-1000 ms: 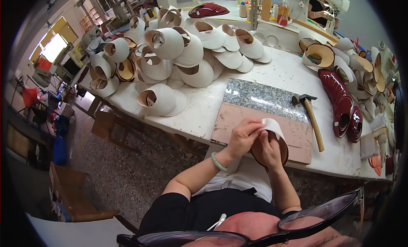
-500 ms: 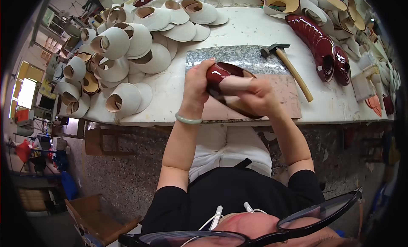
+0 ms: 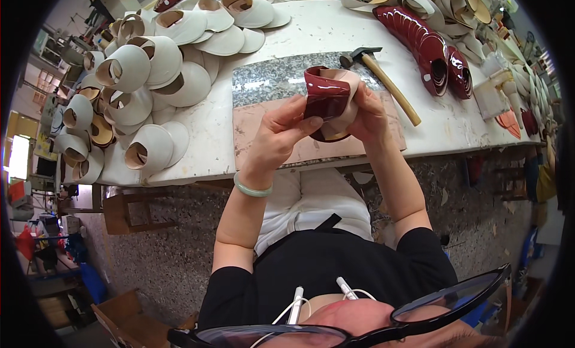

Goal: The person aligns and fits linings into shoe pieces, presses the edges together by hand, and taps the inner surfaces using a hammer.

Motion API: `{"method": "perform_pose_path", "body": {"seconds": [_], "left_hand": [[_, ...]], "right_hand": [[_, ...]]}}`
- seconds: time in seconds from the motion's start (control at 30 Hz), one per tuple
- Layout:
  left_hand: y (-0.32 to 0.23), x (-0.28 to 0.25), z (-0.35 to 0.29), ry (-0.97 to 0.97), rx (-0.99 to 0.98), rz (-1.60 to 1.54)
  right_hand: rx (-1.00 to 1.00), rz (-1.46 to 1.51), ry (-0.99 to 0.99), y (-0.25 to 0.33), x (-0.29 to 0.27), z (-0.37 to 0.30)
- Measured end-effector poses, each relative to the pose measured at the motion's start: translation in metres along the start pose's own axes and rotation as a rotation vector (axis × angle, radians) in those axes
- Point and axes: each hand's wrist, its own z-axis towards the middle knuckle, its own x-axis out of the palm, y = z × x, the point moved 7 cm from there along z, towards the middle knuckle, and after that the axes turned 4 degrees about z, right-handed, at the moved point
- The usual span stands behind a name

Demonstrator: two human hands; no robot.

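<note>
Between my two hands is a glossy dark red shoe upper with a beige lining, raised above the work surface. My left hand grips its red outer side, the thumb along the lower edge. On the opposite side, my right hand is closed on the beige lining part; some of its fingertips are hidden behind the material. Beneath the upper lie a speckled grey stone slab and, at its near side, a pinkish board. A hammer with a wooden handle rests just right of my right hand.
Piles of white shoe uppers cover the left of the white table. Nested dark red uppers lie at the right, near a whitish box. More pale uppers crowd the far right. A wooden stool stands below the table.
The shoe upper has been turned, so its red side now faces me more. My left hand has shifted its grip lower, and my right hand has moved up along the lining.
</note>
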Motion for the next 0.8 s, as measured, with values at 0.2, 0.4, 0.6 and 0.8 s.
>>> {"method": "perform_pose_path", "body": {"seconds": [0.2, 0.4, 0.6, 0.8], "left_hand": [[0.028, -0.007, -0.010, -0.142, -0.155, -0.040], [0.034, -0.037, -0.012, -0.324, -0.007, -0.348], [0.007, -0.009, -0.017, 0.375, 0.006, 0.603], [0.021, -0.042, -0.010, -0.294, -0.203, -0.463]], "right_hand": [[0.017, -0.107, -0.092, 0.000, 0.004, -0.003], [-0.093, -0.180, -0.128, 0.003, 0.037, 0.000], [0.145, -0.372, -0.125, 0.033, 0.056, 0.022], [0.138, -0.971, -0.221, 0.037, 0.073, 0.035]]}}
